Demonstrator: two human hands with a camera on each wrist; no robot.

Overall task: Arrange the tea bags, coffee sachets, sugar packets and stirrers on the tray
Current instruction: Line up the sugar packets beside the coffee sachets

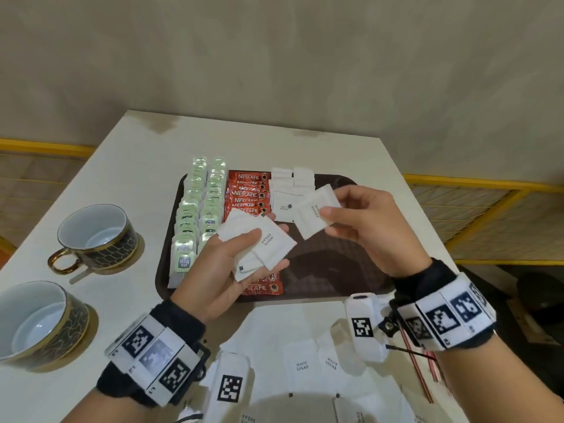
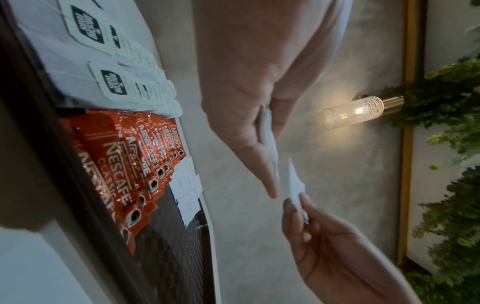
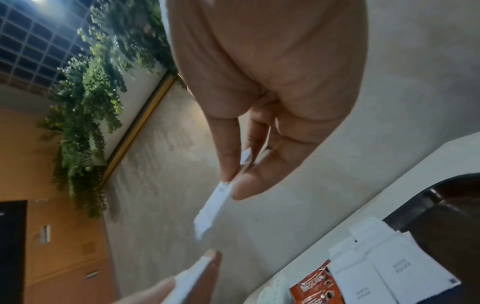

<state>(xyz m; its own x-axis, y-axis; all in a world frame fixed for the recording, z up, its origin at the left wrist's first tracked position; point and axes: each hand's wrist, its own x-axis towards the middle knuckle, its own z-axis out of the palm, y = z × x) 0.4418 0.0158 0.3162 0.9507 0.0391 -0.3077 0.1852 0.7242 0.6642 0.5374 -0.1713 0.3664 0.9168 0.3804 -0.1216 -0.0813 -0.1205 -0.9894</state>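
A dark brown tray (image 1: pixel 341 279) holds two rows of green tea bags (image 1: pixel 195 209), a column of red coffee sachets (image 1: pixel 248 193) and white sugar packets (image 1: pixel 290 190) at the back. My left hand (image 1: pixel 232 257) grips a small stack of white sugar packets (image 1: pixel 262 242) above the tray's front. My right hand (image 1: pixel 360 221) pinches a single sugar packet (image 1: pixel 316 213) between thumb and fingers, just right of the stack. The pinch shows edge-on in the right wrist view on the packet (image 3: pixel 215 203). More sugar packets (image 1: pixel 305 370) lie loose on the table near me. Red stirrers (image 1: pixel 418 364) lie by my right wrist.
Two dark, gold-rimmed cups stand on the white table left of the tray, one (image 1: pixel 97 236) farther and one (image 1: pixel 36 325) nearer. The tray's right half (image 1: pixel 351 264) is bare. A yellow-framed screen (image 1: pixel 488 215) stands beyond the table's right edge.
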